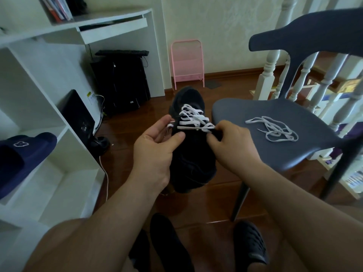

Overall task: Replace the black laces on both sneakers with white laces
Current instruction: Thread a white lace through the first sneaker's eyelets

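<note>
On the far left, a navy slipper [23, 154] lies on a white shelf unit [59, 122], with a dark monitor-like panel [77, 112] leaning against the unit's side. Behind it, under a white bench [110, 26], stands a black computer tower [121, 81], and a pink wire rack [187, 62] leans at the wall.

In the middle, a black sneaker [193, 154] is held above the wooden floor [206, 201], toe pointing away from the person. A white lace [193, 115] already crosses its upper eyelets. The left hand [155, 146] grips the sneaker's left side, thumb curled over the tongue area and fingers wrapped behind, where a lace end shows beside them. The right hand [231, 142] pinches the lace at the sneaker's right edge, fingers curled on it; a stretch of lace runs taut between the two hands.

To the right, a second white lace [275, 130] lies loose in a tangle on the seat of a grey-blue chair [255, 146], well apart from the sneaker. White balusters [269, 73] stand behind the chair. At the bottom edge, dark footwear [249, 244] shows near the person's legs, too dim to identify.
</note>
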`<state>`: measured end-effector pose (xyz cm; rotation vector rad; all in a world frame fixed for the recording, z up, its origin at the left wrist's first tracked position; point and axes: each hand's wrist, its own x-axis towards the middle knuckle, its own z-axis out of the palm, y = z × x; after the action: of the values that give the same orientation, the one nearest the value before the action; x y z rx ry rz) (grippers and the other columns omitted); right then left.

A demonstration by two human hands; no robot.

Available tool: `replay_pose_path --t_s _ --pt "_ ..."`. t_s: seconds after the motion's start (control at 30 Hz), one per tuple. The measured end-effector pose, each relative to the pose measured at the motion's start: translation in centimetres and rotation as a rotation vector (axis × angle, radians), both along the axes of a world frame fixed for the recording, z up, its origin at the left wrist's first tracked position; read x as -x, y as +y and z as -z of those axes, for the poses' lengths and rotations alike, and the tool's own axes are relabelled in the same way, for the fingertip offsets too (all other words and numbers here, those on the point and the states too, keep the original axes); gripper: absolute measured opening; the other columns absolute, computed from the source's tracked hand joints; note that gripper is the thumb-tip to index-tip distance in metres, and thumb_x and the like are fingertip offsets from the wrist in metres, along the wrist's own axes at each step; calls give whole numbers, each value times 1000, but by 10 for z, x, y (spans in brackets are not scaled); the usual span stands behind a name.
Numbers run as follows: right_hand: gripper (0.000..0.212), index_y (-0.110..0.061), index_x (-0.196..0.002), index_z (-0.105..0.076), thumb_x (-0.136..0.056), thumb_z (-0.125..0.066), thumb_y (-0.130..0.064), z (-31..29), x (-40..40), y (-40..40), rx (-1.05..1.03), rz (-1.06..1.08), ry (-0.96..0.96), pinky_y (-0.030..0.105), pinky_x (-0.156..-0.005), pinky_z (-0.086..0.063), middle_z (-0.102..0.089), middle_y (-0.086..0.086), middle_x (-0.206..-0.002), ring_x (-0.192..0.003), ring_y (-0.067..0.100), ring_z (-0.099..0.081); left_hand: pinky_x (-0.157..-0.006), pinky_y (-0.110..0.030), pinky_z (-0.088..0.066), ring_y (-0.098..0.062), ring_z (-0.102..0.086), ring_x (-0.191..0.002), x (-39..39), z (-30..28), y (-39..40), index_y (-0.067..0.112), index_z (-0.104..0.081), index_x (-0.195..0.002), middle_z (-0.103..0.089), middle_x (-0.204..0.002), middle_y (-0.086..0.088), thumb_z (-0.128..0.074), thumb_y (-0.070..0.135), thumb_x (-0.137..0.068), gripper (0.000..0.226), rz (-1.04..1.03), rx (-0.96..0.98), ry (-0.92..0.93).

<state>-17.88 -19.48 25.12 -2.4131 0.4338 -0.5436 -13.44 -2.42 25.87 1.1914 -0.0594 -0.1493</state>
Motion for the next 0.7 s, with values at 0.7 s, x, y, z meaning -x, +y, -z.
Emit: replay_pose_path --t_s 0.7 --pt "19 -19 -95 -66 -99 -64 -38 4 6 -9 76 27 -207 31 -65 -36 -59 -10 -76 -75 16 -57 -85 -45 -56 -13 -65 -94 -25 -11 36 37 -67 -107 -69 -102 9 -40 66 -104 40 274 -1253 -459"
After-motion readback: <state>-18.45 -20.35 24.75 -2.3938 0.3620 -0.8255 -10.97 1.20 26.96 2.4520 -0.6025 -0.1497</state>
